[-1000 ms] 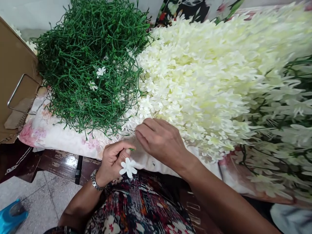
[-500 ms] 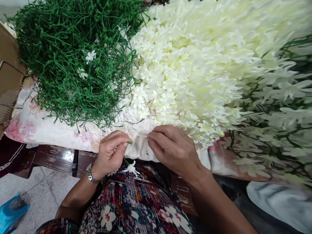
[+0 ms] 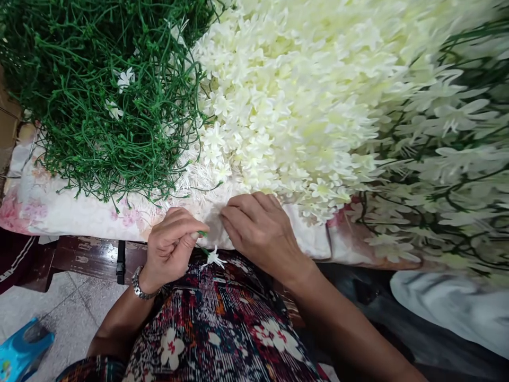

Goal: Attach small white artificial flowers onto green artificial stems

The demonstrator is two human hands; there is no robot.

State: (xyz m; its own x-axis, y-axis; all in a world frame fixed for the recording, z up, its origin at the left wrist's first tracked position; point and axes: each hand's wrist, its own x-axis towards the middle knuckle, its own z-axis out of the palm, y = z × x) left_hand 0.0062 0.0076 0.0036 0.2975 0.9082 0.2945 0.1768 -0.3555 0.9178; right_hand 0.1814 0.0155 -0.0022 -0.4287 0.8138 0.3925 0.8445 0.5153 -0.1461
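Between thumb and forefinger, my left hand [image 3: 175,244] pinches a green artificial flower stem [image 3: 202,233]. Below its fingertips hangs a white artificial flower [image 3: 216,258] with narrow petals. My right hand [image 3: 260,231] is closed, its fingertips together just right of the stem tip and apart from it; whatever they hold is hidden. Just beyond my hands lies a small heap of thin white stamens [image 3: 196,183]. A tangled pile of green plastic stems [image 3: 119,122] rises at the left, and a large heap of creamy white petals [image 3: 286,106] fills the middle.
Finished-looking white flower sprays [image 3: 449,154] with dark stems lie at the right. Everything rests on a pink-flowered cloth [image 3: 91,215]. A cardboard box [image 3: 8,114] stands at the left edge, and a blue plastic object [image 3: 26,347] is on the tiled floor.
The view has shifted, so most things sit further left. My right fingertips are nearer my left ones, and the thin white strands that stuck out from them no longer show. My left hand keeps its pinch.
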